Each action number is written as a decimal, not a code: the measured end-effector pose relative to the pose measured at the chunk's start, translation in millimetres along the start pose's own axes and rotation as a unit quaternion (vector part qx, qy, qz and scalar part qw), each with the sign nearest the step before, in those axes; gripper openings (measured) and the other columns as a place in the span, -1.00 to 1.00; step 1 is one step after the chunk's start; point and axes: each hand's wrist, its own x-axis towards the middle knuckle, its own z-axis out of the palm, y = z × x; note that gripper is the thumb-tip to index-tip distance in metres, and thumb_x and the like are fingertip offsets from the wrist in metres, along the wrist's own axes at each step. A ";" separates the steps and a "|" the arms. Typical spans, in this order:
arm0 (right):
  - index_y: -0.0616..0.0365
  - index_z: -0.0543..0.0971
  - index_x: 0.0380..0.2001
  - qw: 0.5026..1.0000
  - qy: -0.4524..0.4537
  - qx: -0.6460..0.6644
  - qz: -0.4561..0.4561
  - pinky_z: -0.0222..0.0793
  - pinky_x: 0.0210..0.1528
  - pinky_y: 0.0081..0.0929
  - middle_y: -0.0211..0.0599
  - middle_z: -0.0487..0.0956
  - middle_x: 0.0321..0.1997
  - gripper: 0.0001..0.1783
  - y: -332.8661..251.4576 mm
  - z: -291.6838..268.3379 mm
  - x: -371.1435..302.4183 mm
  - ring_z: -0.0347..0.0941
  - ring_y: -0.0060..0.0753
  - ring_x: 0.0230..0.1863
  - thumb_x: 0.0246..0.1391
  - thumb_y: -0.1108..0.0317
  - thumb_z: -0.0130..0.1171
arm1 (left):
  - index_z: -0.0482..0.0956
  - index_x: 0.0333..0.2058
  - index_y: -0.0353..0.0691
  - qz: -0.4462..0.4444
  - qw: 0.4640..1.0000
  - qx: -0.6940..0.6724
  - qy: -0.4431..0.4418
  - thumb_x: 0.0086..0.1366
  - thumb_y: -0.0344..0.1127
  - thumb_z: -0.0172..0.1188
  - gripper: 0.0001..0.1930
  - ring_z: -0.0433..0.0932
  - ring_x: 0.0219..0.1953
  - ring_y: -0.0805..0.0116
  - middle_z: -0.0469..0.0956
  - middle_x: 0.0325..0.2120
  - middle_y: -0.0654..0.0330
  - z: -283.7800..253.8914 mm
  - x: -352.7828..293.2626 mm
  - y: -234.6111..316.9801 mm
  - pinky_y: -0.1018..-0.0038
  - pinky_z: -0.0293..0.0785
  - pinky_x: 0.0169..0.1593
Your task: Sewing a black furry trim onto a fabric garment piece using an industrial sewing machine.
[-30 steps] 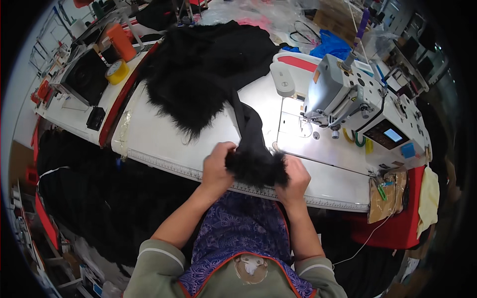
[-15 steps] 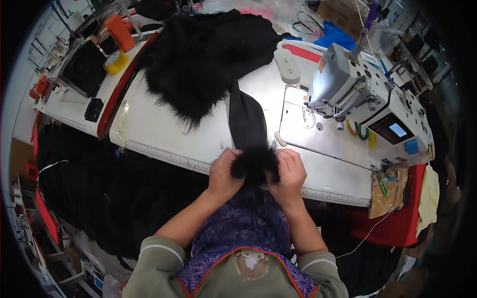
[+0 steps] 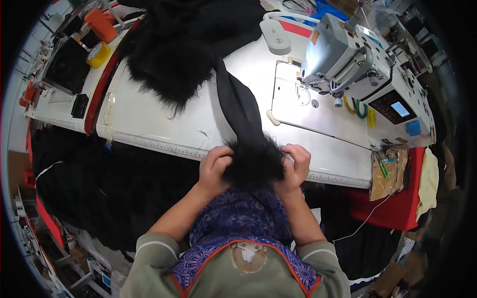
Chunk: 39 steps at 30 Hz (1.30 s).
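Observation:
A black garment piece with furry trim lies over the table's far left part. From it a smooth black strip, like a sleeve, runs toward me and ends in a fluffy black fur cuff at the table's front edge. My left hand is closed on the cuff's left side, fingers curled into the fur. On the opposite side my right hand pinches the cuff's right edge. The fur hides some fingertips. Right of the cuff stands a white sewing machine, its needle area apart from the fabric.
A measuring tape runs along the front edge of the white table. A yellow tape roll and an orange container are at the left. Cardboard with small tools hangs at the right corner. Black cloth fills the lower left.
My hands have moved apart, and the fur cuff between them is spread wider. The whole view has shifted slightly, with the table appearing higher and further left.

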 end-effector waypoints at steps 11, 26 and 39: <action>0.19 0.59 -0.29 0.974 -0.069 0.092 0.194 0.46 -0.23 -0.40 -0.22 0.56 -0.35 -0.68 -8.3 3.3 -0.5 0.53 -0.20 -0.31 -0.25 0.53 0.32 | 0.46 -0.29 -0.22 0.022 1.000 0.004 -0.015 -0.22 -0.46 0.33 -0.59 0.52 -0.37 0.03 0.44 -0.33 0.08 5.2 -0.2 13.8 0.28 0.48 -0.34; 0.14 0.50 -0.17 0.968 -0.226 -0.002 0.109 0.42 -0.26 -0.21 -0.16 0.51 -0.38 -0.41 -11.2 -11.7 62.6 0.48 0.01 -0.32 -0.47 0.68 0.08 | 0.36 -0.42 -0.25 -0.165 0.984 -0.037 -0.046 -0.11 -0.63 0.21 -0.73 0.46 -0.46 0.17 0.41 -0.46 0.11 -34.1 39.3 13.0 0.42 0.41 -0.36; 0.38 0.54 -0.13 0.695 -0.536 0.437 0.198 0.34 0.15 -0.31 0.14 0.55 -0.12 -0.69 -25.6 -47.9 75.3 0.44 0.11 0.00 -0.02 0.57 0.15 | 0.50 -0.15 -0.34 -0.284 0.950 0.089 0.089 0.23 -0.19 0.28 -0.65 0.56 -0.15 0.30 0.58 -0.23 0.09 -154.0 130.1 -163.2 0.41 0.45 -0.07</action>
